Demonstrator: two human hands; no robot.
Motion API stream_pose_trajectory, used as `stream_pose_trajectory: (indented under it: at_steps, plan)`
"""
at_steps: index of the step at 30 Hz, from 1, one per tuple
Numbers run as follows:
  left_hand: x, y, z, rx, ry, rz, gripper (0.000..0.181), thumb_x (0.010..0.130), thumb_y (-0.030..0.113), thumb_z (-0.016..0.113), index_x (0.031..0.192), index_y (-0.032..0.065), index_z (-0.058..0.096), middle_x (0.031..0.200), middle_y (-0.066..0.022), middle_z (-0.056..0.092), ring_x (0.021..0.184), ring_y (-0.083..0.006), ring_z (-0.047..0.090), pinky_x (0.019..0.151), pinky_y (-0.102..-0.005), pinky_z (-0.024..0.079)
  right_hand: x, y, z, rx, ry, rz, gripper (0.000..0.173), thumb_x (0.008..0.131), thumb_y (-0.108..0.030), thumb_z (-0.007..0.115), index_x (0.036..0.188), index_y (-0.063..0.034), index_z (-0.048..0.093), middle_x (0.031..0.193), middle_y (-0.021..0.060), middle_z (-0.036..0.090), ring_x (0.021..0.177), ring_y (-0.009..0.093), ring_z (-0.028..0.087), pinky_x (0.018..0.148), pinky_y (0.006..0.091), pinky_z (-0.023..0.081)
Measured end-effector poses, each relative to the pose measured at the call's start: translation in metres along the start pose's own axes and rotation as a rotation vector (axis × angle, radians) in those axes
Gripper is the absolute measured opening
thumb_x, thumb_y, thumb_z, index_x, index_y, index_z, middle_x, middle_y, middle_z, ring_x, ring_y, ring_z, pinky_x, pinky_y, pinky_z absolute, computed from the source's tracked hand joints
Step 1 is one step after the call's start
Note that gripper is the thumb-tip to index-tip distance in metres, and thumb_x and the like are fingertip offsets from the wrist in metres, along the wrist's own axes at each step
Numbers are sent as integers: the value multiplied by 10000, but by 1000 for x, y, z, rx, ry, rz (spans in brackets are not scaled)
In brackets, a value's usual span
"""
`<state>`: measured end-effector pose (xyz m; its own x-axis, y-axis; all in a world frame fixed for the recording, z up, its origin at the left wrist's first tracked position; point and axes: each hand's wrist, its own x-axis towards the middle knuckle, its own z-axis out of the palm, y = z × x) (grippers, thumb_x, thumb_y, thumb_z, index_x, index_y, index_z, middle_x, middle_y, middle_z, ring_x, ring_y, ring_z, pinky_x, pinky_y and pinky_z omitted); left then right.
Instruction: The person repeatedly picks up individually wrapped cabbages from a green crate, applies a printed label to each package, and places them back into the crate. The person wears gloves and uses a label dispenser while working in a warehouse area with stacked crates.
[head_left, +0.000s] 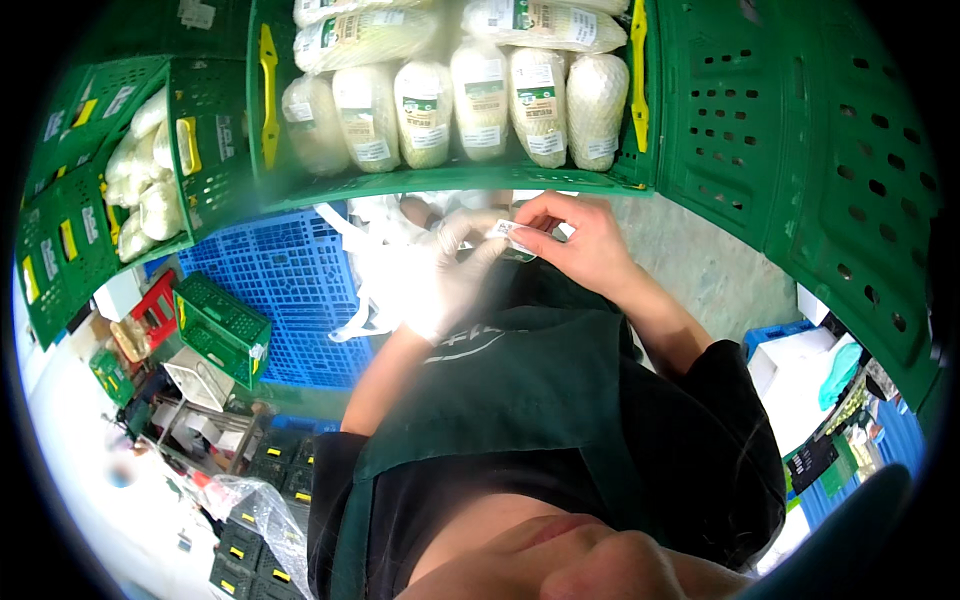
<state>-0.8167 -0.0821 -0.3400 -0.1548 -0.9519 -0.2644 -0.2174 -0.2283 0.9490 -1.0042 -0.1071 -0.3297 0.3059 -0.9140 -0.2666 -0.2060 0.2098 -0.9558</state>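
My left hand (469, 251), in a thin whitish glove, pinches one end of a small white printed label (505, 228). The bare fingers and thumb of my right hand (574, 232) grip the label's other end. Both hands are held in front of my dark green apron (525, 390), just short of a green plastic crate (457, 180). Inside that crate a row of pale, oblong vegetables (424, 112) stands wrapped in netting and film, each bearing labels. More wrapped vegetables (536, 26) lie across behind them. Glare washes out part of my left hand.
Another crate at left holds wrapped pale vegetables (154, 187). Tall green crate walls (810, 127) rise at right. A blue plastic pallet (277, 292) lies on the floor, beside a tilted green crate (225, 330). White straps (352, 322) hang near my left arm. Black crates (255, 540) are stacked lower left.
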Motion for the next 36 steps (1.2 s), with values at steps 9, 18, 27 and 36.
stream_pose_trajectory:
  at_steps: [9, 18, 27, 36]
  plan:
    - [0, -26, 13, -284, -145, -271, 221, 821, 57, 718, 1015, -4, 630, 913, -45, 670, 838, -106, 607, 756, -273, 503, 24, 17, -46, -449, 175, -300, 92, 830, -85, 701, 879, -34, 642, 807, 62, 617, 670, 161, 596, 587, 280, 473]
    - [-36, -68, -28, -126, -193, -476, 172, 852, 76, 686, 1006, 6, 658, 828, -12, 666, 715, -61, 580, 647, -231, 482, 109, 112, -110, -1207, 390, 61, 443, 748, -163, 749, 1147, -90, 571, 1134, 97, 573, 1070, 318, 530, 825, 428, 485]
    - [-61, -48, -66, -219, 81, -437, 212, 852, -13, 645, 1062, -21, 622, 887, -33, 658, 762, -74, 593, 673, -224, 487, 118, 128, -116, -865, 245, 310, 496, 784, -244, 711, 1240, -142, 545, 1022, 147, 641, 881, 357, 646, 784, 457, 514]
    - [-99, 1, -149, -107, 374, -369, 226, 863, -24, 620, 1089, -39, 606, 933, -80, 683, 791, -118, 642, 730, -243, 501, 215, 87, -90, -1249, 307, -74, 642, 795, 3, 567, 1389, -200, 435, 1286, 73, 506, 1222, 282, 452, 993, 469, 370]
